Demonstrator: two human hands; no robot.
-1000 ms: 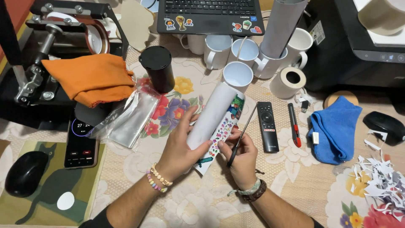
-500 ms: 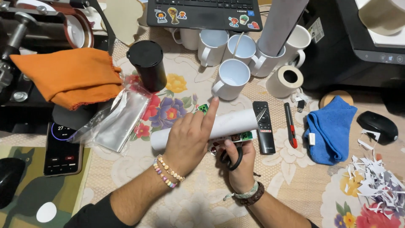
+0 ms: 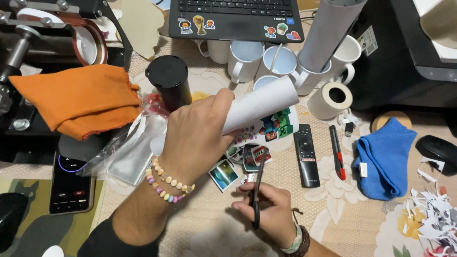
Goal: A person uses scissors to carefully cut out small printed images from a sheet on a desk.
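My left hand [image 3: 195, 138] grips a roll of white paper [image 3: 259, 102], lifted off the table and pointing up to the right. From the roll hangs a loose end printed with colourful pictures [image 3: 259, 135]. My right hand [image 3: 266, 212] holds black scissors [image 3: 257, 190] with the blades pointing up at the printed pictures. A cut-out picture [image 3: 223, 174] lies on the tablecloth just left of the scissors.
White mugs [image 3: 245, 59] and a tall grey tube [image 3: 326, 33] stand behind the roll, with a laptop [image 3: 235, 19] at the back. A black cylinder [image 3: 167, 81], orange cloth [image 3: 78, 97], plastic bag [image 3: 126, 152] and phone [image 3: 71, 188] are left. Remote [image 3: 306, 154], pen [image 3: 336, 152], blue cloth [image 3: 383, 159], paper scraps [image 3: 435, 219] lie right.
My left hand has lifted and swung the roll from lying along the table to pointing up right. The printed end has unrolled, and the scissors now reach toward it.
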